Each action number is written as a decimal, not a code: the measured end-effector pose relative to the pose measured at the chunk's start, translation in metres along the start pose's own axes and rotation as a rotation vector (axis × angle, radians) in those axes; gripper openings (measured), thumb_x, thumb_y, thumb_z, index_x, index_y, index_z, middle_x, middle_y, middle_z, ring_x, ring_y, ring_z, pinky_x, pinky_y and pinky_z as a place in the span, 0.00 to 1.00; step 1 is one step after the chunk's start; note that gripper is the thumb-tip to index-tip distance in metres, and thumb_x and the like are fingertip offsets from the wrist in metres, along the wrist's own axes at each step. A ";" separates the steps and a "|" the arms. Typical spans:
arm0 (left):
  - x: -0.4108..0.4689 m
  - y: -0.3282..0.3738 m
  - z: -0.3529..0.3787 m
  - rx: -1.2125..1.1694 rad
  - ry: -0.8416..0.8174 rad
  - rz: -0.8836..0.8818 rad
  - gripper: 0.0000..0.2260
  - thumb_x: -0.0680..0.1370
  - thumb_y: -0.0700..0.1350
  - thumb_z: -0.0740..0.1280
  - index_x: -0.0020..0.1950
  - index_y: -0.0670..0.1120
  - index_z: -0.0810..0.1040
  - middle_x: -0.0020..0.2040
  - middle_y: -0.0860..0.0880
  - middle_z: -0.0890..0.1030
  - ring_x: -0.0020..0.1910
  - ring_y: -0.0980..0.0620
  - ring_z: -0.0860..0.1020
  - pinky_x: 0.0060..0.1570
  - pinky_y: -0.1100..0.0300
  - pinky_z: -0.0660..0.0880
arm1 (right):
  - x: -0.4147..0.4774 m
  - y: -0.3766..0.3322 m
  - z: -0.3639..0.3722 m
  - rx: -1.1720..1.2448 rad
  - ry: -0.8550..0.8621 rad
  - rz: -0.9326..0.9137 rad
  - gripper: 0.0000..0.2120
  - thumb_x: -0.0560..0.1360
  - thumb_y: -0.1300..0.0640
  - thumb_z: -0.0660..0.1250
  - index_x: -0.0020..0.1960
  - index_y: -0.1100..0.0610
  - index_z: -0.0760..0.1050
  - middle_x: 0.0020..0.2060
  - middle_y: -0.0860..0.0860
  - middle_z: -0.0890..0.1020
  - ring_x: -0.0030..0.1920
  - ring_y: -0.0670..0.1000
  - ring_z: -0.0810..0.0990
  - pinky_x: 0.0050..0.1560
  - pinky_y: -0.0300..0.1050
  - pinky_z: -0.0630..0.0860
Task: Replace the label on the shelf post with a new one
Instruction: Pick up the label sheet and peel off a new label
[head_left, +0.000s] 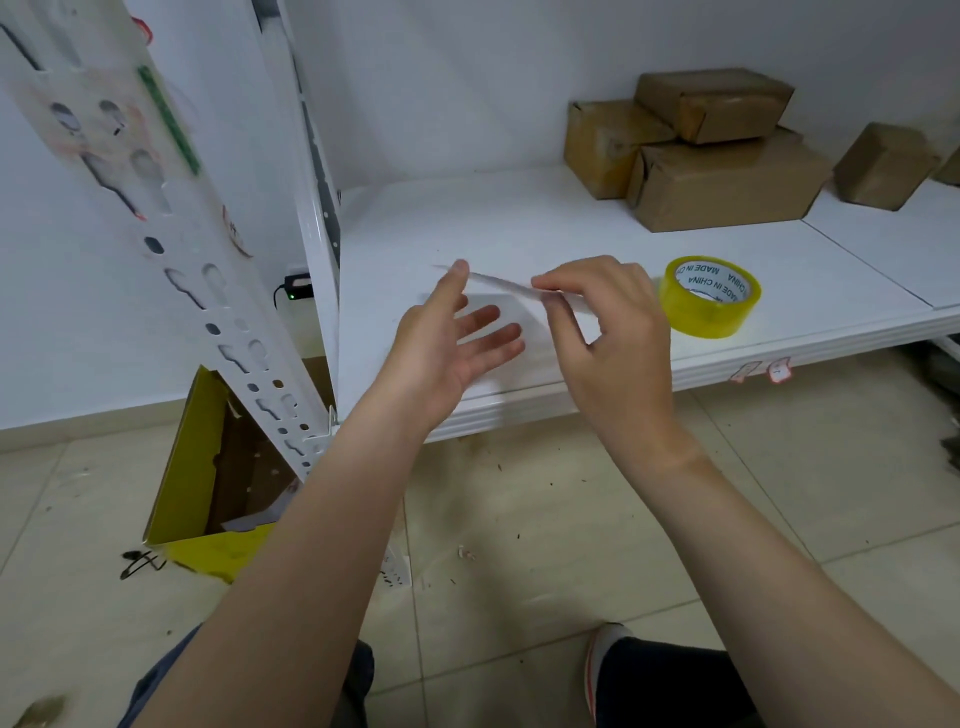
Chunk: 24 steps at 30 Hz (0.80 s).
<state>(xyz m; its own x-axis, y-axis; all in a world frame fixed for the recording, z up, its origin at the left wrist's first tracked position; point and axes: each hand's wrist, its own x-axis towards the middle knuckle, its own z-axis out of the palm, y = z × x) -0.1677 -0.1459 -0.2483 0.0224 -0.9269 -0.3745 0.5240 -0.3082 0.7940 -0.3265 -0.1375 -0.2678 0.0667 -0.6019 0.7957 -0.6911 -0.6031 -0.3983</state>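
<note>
White label strip hangs above the shelf board, right of the perforated shelf post. The right hand pinches one end between thumb and forefinger. The left hand has its fingers spread, thumb tip touching the other end.

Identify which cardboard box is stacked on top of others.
The topmost box, resting on the left box and the large box; all others sit on the shelf.

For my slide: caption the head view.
Right hand pinches a pale strip, left hand touching it, over a shelf near tape.
</note>
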 end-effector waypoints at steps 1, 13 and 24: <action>0.001 0.001 -0.001 -0.067 -0.051 -0.009 0.22 0.83 0.55 0.67 0.67 0.39 0.73 0.61 0.39 0.82 0.51 0.39 0.87 0.46 0.48 0.86 | 0.000 -0.002 -0.001 0.020 0.007 -0.072 0.07 0.79 0.67 0.70 0.54 0.60 0.84 0.50 0.53 0.86 0.52 0.59 0.81 0.56 0.42 0.73; -0.001 0.001 -0.001 0.034 0.034 0.185 0.06 0.82 0.38 0.64 0.52 0.47 0.79 0.52 0.43 0.85 0.49 0.43 0.86 0.48 0.50 0.86 | -0.003 -0.002 -0.005 0.070 -0.146 -0.064 0.14 0.76 0.56 0.60 0.49 0.58 0.84 0.52 0.51 0.86 0.55 0.57 0.79 0.56 0.51 0.76; -0.001 -0.010 0.006 0.092 -0.161 0.220 0.09 0.82 0.35 0.63 0.54 0.43 0.83 0.49 0.44 0.87 0.47 0.45 0.84 0.52 0.49 0.83 | 0.005 0.005 -0.005 0.046 -0.125 0.260 0.10 0.76 0.50 0.75 0.56 0.50 0.83 0.55 0.46 0.82 0.56 0.53 0.77 0.52 0.29 0.68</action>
<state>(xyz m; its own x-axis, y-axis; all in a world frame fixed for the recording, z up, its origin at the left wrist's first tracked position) -0.1783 -0.1429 -0.2528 -0.0124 -0.9935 -0.1129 0.4419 -0.1068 0.8907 -0.3334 -0.1409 -0.2641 -0.0182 -0.7978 0.6026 -0.6638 -0.4411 -0.6040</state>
